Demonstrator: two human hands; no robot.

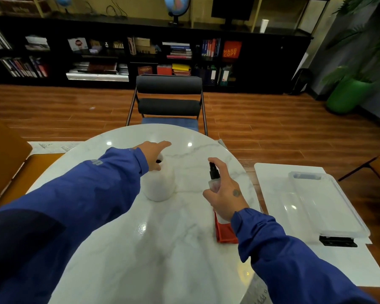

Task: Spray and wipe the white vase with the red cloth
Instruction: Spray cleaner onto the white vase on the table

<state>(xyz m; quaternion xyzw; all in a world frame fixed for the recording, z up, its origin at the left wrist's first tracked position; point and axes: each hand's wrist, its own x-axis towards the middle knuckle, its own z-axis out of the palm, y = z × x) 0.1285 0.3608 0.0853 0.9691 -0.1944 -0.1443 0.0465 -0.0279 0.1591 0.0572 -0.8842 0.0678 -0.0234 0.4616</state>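
A white vase (159,183) stands upright near the middle of the round marble table (140,249). My left hand (155,153) lies over the vase's mouth, one finger stretched forward, other fingers at the rim. To the right, my right hand (225,193) grips a small clear spray bottle (214,176) with a black nozzle, a finger on top; the nozzle points toward the vase, a short gap away. A folded red cloth (225,232) lies on the table under my right wrist, partly hidden by it.
A black chair with a blue seat (168,99) stands at the table's far side. To the right, a white side surface (283,216) carries a clear plastic tray (325,205) and a black clip (337,241). A brown box (2,154) is at the left.
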